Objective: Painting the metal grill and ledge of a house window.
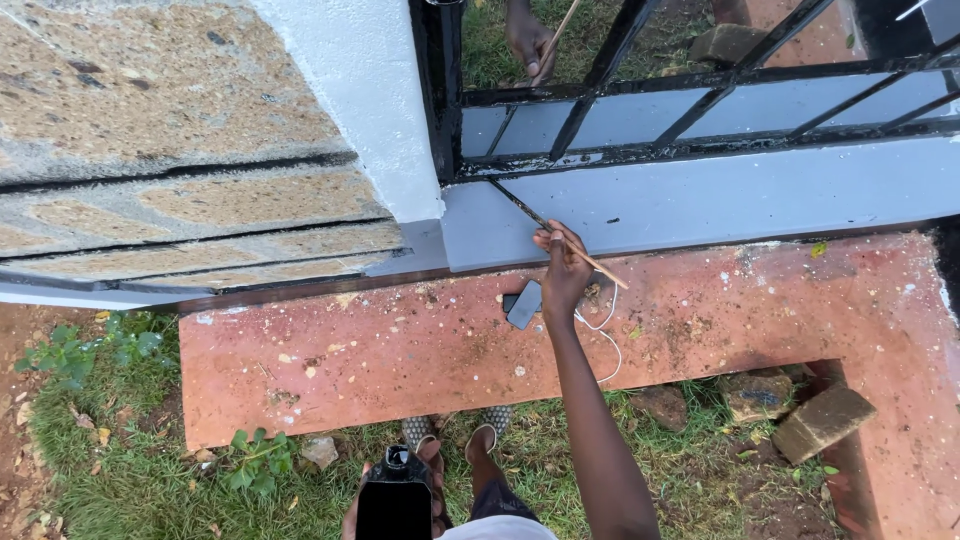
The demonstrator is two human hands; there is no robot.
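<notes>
Two hands belong to the wearer. Rough tan stone wall [180,120] with dark mortar lines fills upper left; smooth grey-white sill [720,195] runs beneath a black metal window grille [700,80]. Below, a red cement ledge [400,350], pitted and paint-speckled, then grass.

Right hand [563,268] is extended, fingers pinched closed around a thin wooden-handled brush [560,232]; its dark tip meets the black line at the sill's lower left corner. Left hand [352,515] shows only at the frame bottom beside a black bottle-like container [394,495]; grip cannot be told.

A dark phone [523,304] with white cable lies flat on the ledge, just beside the right wrist. Another person's hand [528,42] holds a stick behind the grille.

Risk, judged: the brush wanders onto the pale sill, smearing black; drips could hit the phone directly below.
</notes>
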